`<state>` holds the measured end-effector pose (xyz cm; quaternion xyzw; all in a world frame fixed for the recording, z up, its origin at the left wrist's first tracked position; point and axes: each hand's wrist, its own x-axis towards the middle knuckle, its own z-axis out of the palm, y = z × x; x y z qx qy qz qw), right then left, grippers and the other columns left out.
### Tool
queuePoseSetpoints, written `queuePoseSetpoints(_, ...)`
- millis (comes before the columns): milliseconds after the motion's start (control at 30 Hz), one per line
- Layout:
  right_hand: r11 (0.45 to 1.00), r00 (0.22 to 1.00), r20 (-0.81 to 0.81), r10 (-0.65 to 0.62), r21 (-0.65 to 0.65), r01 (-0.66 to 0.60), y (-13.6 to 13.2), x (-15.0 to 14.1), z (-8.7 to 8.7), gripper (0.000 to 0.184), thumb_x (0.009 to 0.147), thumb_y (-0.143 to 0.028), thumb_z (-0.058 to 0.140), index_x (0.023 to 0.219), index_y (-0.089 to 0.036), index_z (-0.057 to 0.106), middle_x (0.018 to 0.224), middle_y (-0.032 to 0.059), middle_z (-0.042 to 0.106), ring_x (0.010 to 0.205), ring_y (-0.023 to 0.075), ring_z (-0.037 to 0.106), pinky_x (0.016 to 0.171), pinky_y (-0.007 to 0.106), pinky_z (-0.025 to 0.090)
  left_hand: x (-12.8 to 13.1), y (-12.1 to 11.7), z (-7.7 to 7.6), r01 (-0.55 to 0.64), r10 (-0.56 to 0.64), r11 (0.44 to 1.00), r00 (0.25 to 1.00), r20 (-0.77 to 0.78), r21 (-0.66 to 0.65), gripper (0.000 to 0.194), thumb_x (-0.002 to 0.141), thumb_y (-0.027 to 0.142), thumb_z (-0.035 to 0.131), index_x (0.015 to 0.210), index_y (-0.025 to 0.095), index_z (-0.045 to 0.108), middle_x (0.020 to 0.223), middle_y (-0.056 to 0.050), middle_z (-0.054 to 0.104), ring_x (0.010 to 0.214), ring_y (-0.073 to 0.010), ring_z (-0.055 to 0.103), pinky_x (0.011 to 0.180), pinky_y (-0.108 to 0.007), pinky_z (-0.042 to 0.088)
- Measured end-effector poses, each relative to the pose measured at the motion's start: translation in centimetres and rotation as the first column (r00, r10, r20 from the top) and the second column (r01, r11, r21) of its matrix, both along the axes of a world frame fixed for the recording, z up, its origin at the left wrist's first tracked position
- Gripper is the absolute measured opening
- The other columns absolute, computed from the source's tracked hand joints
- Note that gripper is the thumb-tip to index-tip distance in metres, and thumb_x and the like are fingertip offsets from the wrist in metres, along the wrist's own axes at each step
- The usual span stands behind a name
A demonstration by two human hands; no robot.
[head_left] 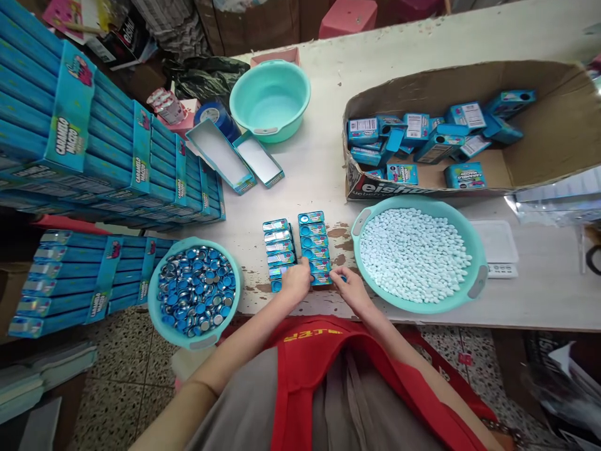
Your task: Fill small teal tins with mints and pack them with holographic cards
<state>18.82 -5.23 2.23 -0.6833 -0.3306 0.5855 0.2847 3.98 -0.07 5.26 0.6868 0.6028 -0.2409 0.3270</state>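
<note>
Two short rows of small blue tins (pixel 313 241) lie side by side on the worn white table (pixel 422 44) just in front of me. My left hand (pixel 295 282) rests curled over the near end of the left row. Fingers of my right hand (pixel 350 287) pinch the nearest tin (pixel 322 278) of the right row. A teal basin of white candies (pixel 416 254) stands right of the tins. A second teal basin (pixel 195 289), holding blue and silver tin lids, sits at the table's left edge.
A cardboard box (pixel 539 106) of small blue cartons lies at the back right. An empty teal basin (pixel 270 99) and two open trays (pixel 237 160) stand at the back. Stacks of blue display boxes (pixel 94 144) fill the left. A small white scale (pixel 498 247) sits right of the candies.
</note>
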Motion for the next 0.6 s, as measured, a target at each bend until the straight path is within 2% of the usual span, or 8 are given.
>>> queuePoseSetpoints(133,0.993,0.986,-0.141,-0.085,-0.091,0.073,0.3,-0.4,-0.2,0.039,0.066,-0.058,0.064,0.07,-0.021,0.051,0.05,-0.0066,0.045,0.04,0.0071,0.034,0.039,0.022,0.024,1.7,0.4,0.0,0.028,-0.028,1.0,0.997,-0.073,0.004,0.032,0.087,0.017,0.045,0.117,0.009,0.049,0.101,-0.021,0.068,0.097,-0.0295,0.065,0.074,-0.036,0.048)
queuePoseSetpoints(233,0.97,0.931,-0.295,-0.216,-0.174,0.17,0.5,-0.3,0.1,0.042,0.06,-0.057,0.072,0.07,-0.02,0.053,0.055,-0.0065,0.047,0.04,0.0049,0.034,0.036,0.019,0.021,1.6,0.0,-0.2,0.001,0.0,1.0,0.997,-0.077,0.021,0.032,0.088,0.017,0.042,0.119,0.011,0.048,0.098,-0.019,0.069,0.095,-0.0279,0.066,0.074,-0.035,0.048)
queuePoseSetpoints(267,0.957,0.899,-0.346,-0.269,-0.204,0.208,0.6,-0.1,0.3,0.041,0.059,-0.055,0.074,0.071,-0.02,0.055,0.057,-0.0057,0.048,0.042,0.0051,0.037,0.036,0.018,0.023,1.3,-0.2,-0.3,-0.011,0.013,1.0,0.997,-0.072,0.025,0.032,0.089,0.018,0.043,0.12,0.013,0.047,0.096,-0.018,0.069,0.094,-0.0275,0.066,0.074,-0.035,0.048)
queuePoseSetpoints(333,0.921,0.811,-0.443,-0.382,-0.259,0.292,0.8,0.2,0.9,0.037,0.06,-0.049,0.077,0.073,-0.02,0.058,0.062,-0.0031,0.052,0.048,0.0075,0.046,0.038,0.019,0.034,0.5,-0.6,-0.4,-0.028,0.03,0.999,0.999,-0.038,0.031,0.032,0.089,0.024,0.046,0.12,0.016,0.047,0.093,-0.014,0.07,0.091,-0.0265,0.067,0.074,-0.035,0.048)
queuePoseSetpoints(433,0.87,0.687,-0.533,-0.493,-0.295,0.395,1.5,0.0,1.9,0.026,0.066,-0.041,0.075,0.074,-0.023,0.059,0.071,0.0007,0.058,0.063,0.0129,0.056,0.054,0.026,0.051,-0.9,-1.5,0.0,-0.103,0.08,0.984,0.985,0.154,0.146,0.031,0.09,0.036,0.047,0.117,0.021,0.05,0.098,-0.01,0.069,0.092,-0.0229,0.065,0.076,-0.032,0.047)
queuePoseSetpoints(467,0.863,0.671,-0.543,-0.504,-0.287,0.416,1.8,-0.4,2.3,0.024,0.068,-0.041,0.074,0.073,-0.023,0.059,0.073,0.0009,0.059,0.066,0.0139,0.057,0.059,0.027,0.052,-1.3,-1.9,0.2,-0.155,0.092,0.961,0.96,0.265,0.228,0.031,0.091,0.039,0.046,0.117,0.022,0.05,0.102,-0.009,0.067,0.096,-0.0214,0.063,0.08,-0.032,0.047)
queuePoseSetpoints(533,0.872,0.67,-0.56,-0.488,-0.272,0.408,2.6,-2.2,3.3,0.025,0.071,-0.044,0.07,0.071,-0.024,0.056,0.073,0.0004,0.059,0.069,0.0149,0.058,0.063,0.029,0.053,-1.9,-2.8,0.6,-0.268,0.044,0.875,0.873,0.487,0.403,0.035,0.091,0.043,0.045,0.118,0.022,0.051,0.116,-0.01,0.062,0.109,-0.0203,0.056,0.09,-0.032,0.044)
queuePoseSetpoints(600,0.917,0.684,-0.61,-0.399,-0.263,0.3,3.4,-5.0,4.5,0.032,0.075,-0.054,0.063,0.072,-0.023,0.055,0.075,0.0009,0.06,0.075,0.0164,0.06,0.067,0.029,0.052,-2.7,-3.6,0.8,-0.347,-0.047,0.781,0.796,0.603,0.52,0.038,0.09,0.044,0.044,0.119,0.021,0.052,0.125,-0.011,0.056,0.118,-0.0218,0.048,0.1,-0.036,0.038)
